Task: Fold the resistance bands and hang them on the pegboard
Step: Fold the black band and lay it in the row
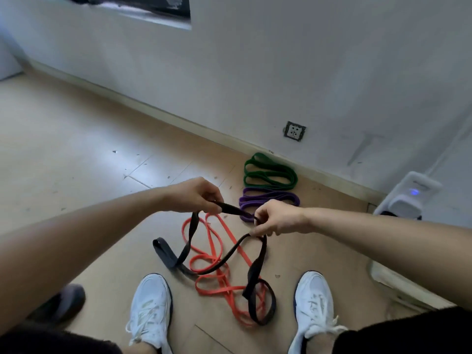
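Black band [231, 208]: you hold it above the floor between both hands. A short stretch runs from hand to hand, and the rest hangs in long loops. The lowest loops reach the floor [76, 149] between your shoes and cross over the orange band.
Left hand [196, 195]: your fingers are curled, and the thumb and fingertips pinch one end of the short stretch. One strand drops from this grip.
Right hand [275, 219]: your fingers are curled and pinch the other end of the stretch. Two strands fall from beneath the hand.
Orange band [222, 288]: it lies unfolded on the floor in a loose tangle of loops, under the hanging black band.
Purple band [268, 201]: it is folded flat on the floor just beyond your right hand, which hides its near end.
Green band [270, 175]: it is folded flat just beyond the purple band, near the skirting board [153, 108].
Shoes: your white left shoe [150, 307] and white right shoe [315, 302] stand on either side of the tangle.
Wall socket [295, 131]: it is set low in the wall, above the green band.
White device [408, 198]: it stands at the right by the wall and shows a small blue light.
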A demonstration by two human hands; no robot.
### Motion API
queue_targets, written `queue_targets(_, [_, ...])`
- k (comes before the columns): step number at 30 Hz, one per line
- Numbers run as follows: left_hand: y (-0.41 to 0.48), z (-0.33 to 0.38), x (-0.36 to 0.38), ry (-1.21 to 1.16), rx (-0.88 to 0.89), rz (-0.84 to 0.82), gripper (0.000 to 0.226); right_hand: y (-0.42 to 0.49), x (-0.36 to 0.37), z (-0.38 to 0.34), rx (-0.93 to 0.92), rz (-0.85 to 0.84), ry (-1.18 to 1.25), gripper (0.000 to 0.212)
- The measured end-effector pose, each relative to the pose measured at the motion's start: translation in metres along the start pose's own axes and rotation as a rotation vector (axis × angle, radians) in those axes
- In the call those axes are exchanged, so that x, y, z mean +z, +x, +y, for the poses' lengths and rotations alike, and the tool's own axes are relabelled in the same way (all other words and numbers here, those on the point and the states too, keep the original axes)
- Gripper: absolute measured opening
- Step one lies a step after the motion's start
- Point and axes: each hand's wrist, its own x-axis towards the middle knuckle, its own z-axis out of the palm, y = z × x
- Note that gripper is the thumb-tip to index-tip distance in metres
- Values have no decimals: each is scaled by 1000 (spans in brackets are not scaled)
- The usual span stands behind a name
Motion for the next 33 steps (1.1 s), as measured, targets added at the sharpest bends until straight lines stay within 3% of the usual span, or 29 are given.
queue_targets(7, [-58, 70, -51, -229, 167, 297, 12, -71, -50, -91, -208, 269, 173, 27])
queue_targets(12, [-78, 113, -67, -463, 313, 490, 16, -104, -75, -152, -441, 419, 269, 14])
queue_targets(17, [-79, 153, -88, -557, 391, 649, 20, -110, -97, -190, -574, 594, 308, 25])
queue_targets(21, [-69, 160, -92, -639, 410, 646, 22, -98, -106, -190, -622, 674, 421, 38])
queue_targets(25, [-50, 143, -81, -681, 394, 529, 22, -84, -110, -180, -644, 700, 408, 50])
queue_targets(28, [-38, 132, -78, -624, 392, 476, 12, -75, -113, -177, -642, 681, 376, 49])
queue_targets(33, [-22, 121, -76, -608, 349, 541, 9, -62, -113, -174, -601, 635, 274, 40])
